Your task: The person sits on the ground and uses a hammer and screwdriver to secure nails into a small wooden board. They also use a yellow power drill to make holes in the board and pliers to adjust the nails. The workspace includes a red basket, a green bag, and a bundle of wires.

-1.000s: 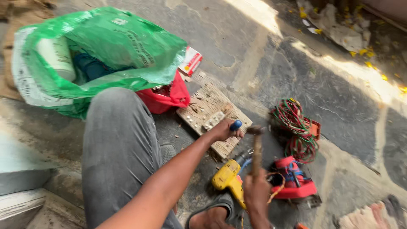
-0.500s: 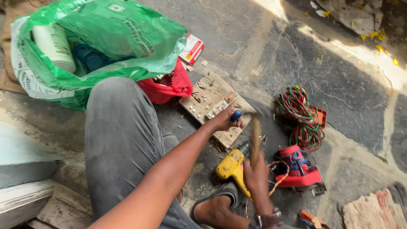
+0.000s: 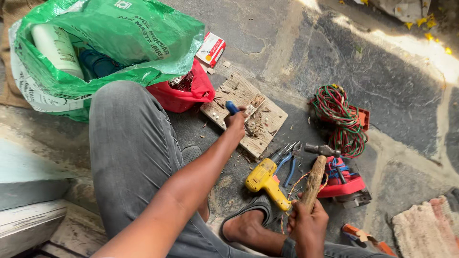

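Observation:
My left hand [image 3: 236, 121] grips a blue-handled tool [image 3: 232, 107] and presses it onto a worn wooden board [image 3: 267, 122] lying on the stone floor. Chips and splinters lie on the board around the tool. My right hand [image 3: 307, 224] is closed around the wooden handle of a hammer [image 3: 315, 173], whose metal head points away from me, to the right of the board. A yellow drill [image 3: 266, 180] and blue-handled pliers [image 3: 289, 165] lie between my hands. My bent leg in grey trousers [image 3: 131, 153] fills the left foreground.
A green plastic bag [image 3: 110, 43] with a white bottle and a blue object stands at the upper left. Beside it sit a red bag [image 3: 186, 93] and a small red-and-white box [image 3: 212, 49]. A coil of red and green wire [image 3: 339, 117] and a red tool [image 3: 346, 181] lie right.
The hammer has swung back from above the board and now sits lower, to the right of it. My left hand keeps the blue-handled tool on the board.

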